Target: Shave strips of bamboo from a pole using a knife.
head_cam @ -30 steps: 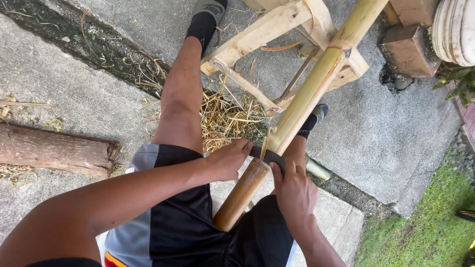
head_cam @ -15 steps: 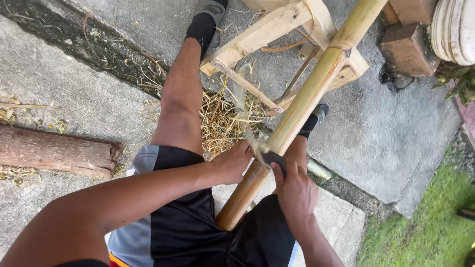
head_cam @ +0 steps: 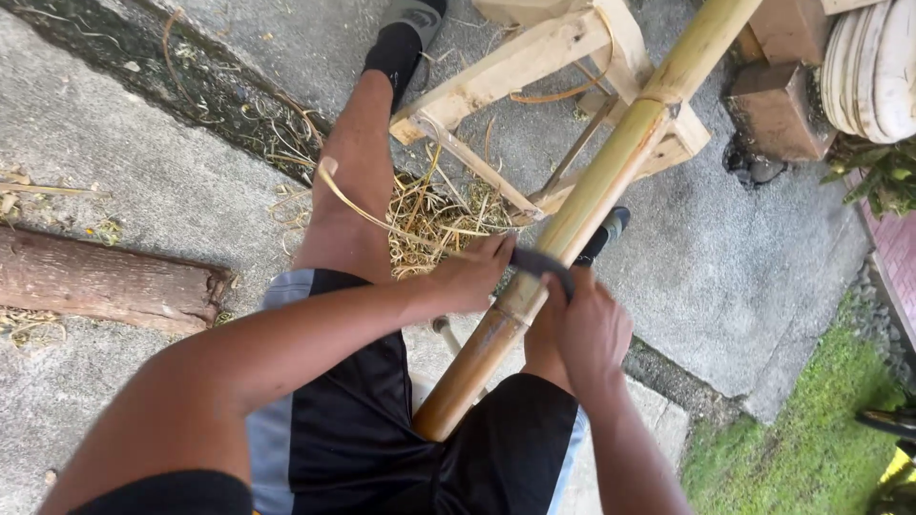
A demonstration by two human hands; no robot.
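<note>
Both hands are closed on a dark curved blade (head_cam: 540,261) that lies across the bamboo pole (head_cam: 572,229). The left hand (head_cam: 472,274) grips the blade's end on the pole's left side, fingers curled under and knuckles up; the right hand (head_cam: 590,324) is fisted on the other end, on the pole's right side and a little nearer the body. A thin pale shaving (head_cam: 382,217) curls away from the blade on the left, out over the left thigh.

The pole looks stiff and fairly heavy: a long, thick, round culm with a smooth, glossy skin, greenish-yellow above the blade and browner below it. That skin is likely slippery, so the pole seems better steadied by its supports than by a bare grip; the blade is best taken at its two ends, clear of the edge, as the hands have it.

Both forearms reach forward and down, elbows bent, the left arm crossing over the left thigh, the wrists roughly level across the pole.

The pole's lower end rests between the thighs against the black shorts (head_cam: 382,420). Its upper part lies on a pale wooden trestle (head_cam: 534,57) further up the pole. A heap of straw-like shavings (head_cam: 434,219) lies to the pole's left, under the trestle. A brown log (head_cam: 100,281) lies well to the left, on concrete. Grass (head_cam: 801,429) is to the pole's right.
</note>
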